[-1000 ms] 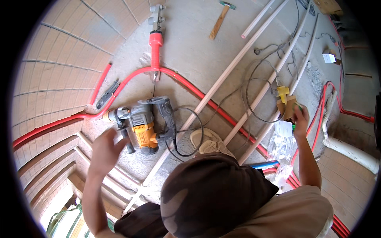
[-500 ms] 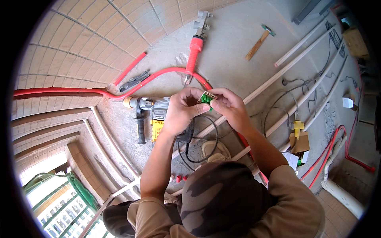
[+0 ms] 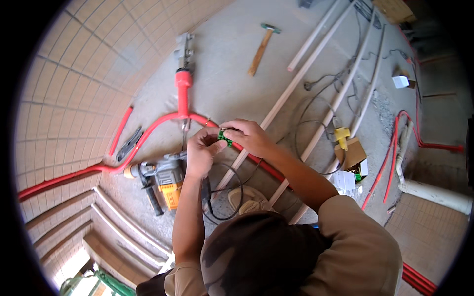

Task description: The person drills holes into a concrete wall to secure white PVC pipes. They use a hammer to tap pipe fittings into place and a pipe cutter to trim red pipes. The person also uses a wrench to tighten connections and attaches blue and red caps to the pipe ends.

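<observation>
Between my two hands is a small bundle of green plastic pieces (image 3: 226, 140), partly hidden by fingers. My left hand (image 3: 200, 154) pinches it from the left with thumb and fingers. My right hand (image 3: 250, 137) closes on it from the right, its fingers lying over the top. Just beyond the hands, a tool with a red ribbed handle (image 3: 182, 96) and a metal head lies on the concrete floor, across a bent red conduit (image 3: 160, 121). A grey and yellow rotary hammer drill (image 3: 165, 178) rests left of my left forearm.
A hammer (image 3: 260, 52) with a wooden handle lies farther off. Pliers (image 3: 129, 144) sit by the tiled wall at left. Long pale pipes (image 3: 316, 130) and black cable cross the floor at right, near a yellow connector (image 3: 341, 136) and an opened cardboard box (image 3: 354, 155).
The view has swung right, so floor items appear farther left. My right fingers have shifted over the top of the green bundle, which both hands still hold.
</observation>
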`<act>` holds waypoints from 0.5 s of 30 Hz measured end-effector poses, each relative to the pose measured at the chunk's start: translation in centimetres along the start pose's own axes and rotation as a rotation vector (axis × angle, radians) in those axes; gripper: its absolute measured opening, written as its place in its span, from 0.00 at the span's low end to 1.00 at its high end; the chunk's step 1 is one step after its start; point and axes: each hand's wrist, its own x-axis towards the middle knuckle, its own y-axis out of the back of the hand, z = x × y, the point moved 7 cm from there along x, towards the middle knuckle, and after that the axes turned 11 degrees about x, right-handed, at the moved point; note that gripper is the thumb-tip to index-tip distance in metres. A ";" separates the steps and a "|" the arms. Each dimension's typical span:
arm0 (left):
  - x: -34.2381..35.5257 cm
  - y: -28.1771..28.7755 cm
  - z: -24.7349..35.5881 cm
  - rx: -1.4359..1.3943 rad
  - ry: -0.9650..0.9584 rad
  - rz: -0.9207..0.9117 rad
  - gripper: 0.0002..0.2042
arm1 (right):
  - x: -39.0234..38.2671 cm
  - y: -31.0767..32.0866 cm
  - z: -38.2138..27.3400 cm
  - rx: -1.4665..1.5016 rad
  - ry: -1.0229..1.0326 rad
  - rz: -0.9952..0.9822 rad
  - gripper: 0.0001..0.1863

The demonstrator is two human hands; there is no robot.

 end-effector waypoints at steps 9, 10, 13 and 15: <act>8.4 -1.6 -1.5 0.043 0.030 -0.003 0.11 | 3.9 5.1 2.7 0.143 -0.194 0.037 0.16; 9.0 -1.7 -1.9 0.042 0.026 -0.013 0.11 | 4.3 5.4 3.0 0.085 -0.190 0.036 0.16; 10.4 -1.7 -2.4 -0.018 0.004 -0.042 0.11 | 5.5 6.2 4.1 0.022 -0.189 0.015 0.16; 10.8 -1.6 -3.3 -0.109 0.017 -0.043 0.11 | 6.3 6.6 4.8 0.107 -0.222 -0.024 0.16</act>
